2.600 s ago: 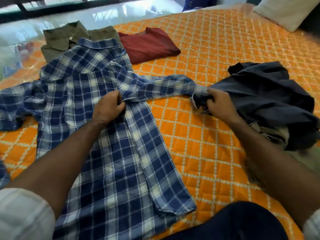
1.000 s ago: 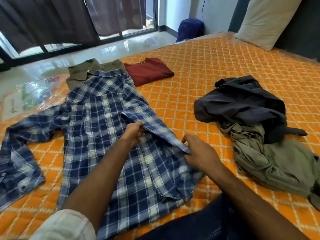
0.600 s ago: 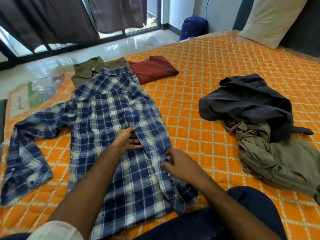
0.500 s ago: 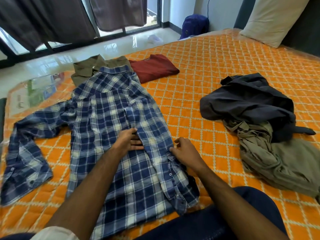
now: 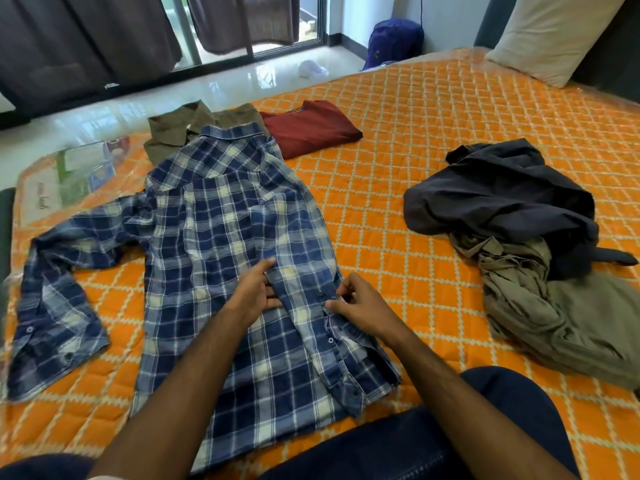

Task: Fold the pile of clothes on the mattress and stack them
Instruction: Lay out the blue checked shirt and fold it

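The plaid shirt (image 5: pixel 221 237) is spread flat on the mattress (image 5: pixel 433 140); it is pressed by the flat left hand (image 5: pixel 254 292) while its folded sleeve is pinched by the right hand (image 5: pixel 360 306). Soft and light, it is probably best gripped at the seams.

No legible text anywhere

Dark navy trousers (image 5: pixel 415 445), bare forearms

Blue-white plaid shirt (image 5: pixel 221 237), orange mattress (image 5: pixel 433 140)
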